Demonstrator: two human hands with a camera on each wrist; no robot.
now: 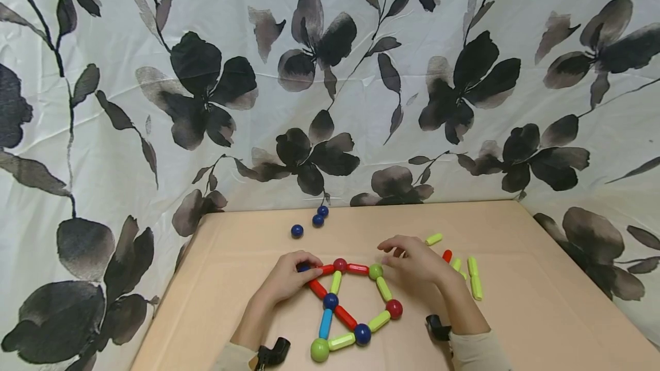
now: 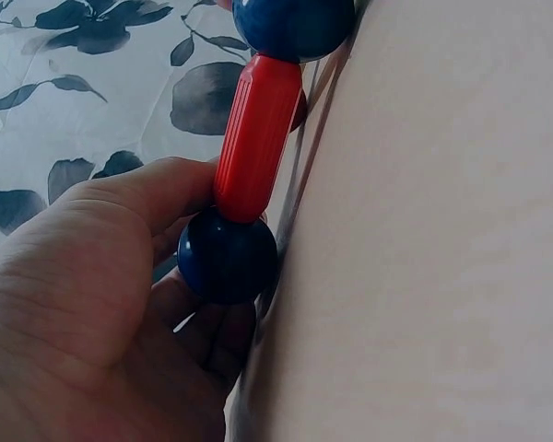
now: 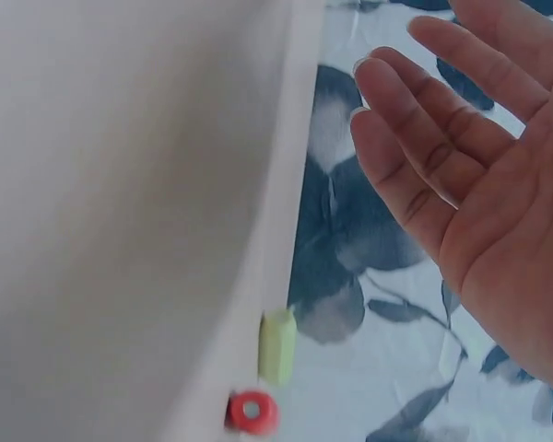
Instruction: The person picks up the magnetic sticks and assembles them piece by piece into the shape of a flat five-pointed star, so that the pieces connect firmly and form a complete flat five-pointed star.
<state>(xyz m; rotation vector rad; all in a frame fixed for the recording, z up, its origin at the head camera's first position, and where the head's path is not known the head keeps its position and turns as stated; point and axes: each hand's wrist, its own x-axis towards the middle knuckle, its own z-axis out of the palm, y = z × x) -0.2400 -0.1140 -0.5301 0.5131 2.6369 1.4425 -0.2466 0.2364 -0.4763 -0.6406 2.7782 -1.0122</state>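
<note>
A flat frame of coloured rods and balls lies on the table, with red rods, green rods and a light blue rod. My left hand grips a dark blue ball at the frame's far left corner, thumb and fingers around it. A red rod joins that ball to another blue ball. Nothing is in my right hand, held beside the green ball at the frame's far right. Its fingers are loosely bent, palm showing in the right wrist view.
Three loose blue balls are at the back of the table. Right of my right hand lie several loose green rods and a red rod. A floral cloth hangs behind the table.
</note>
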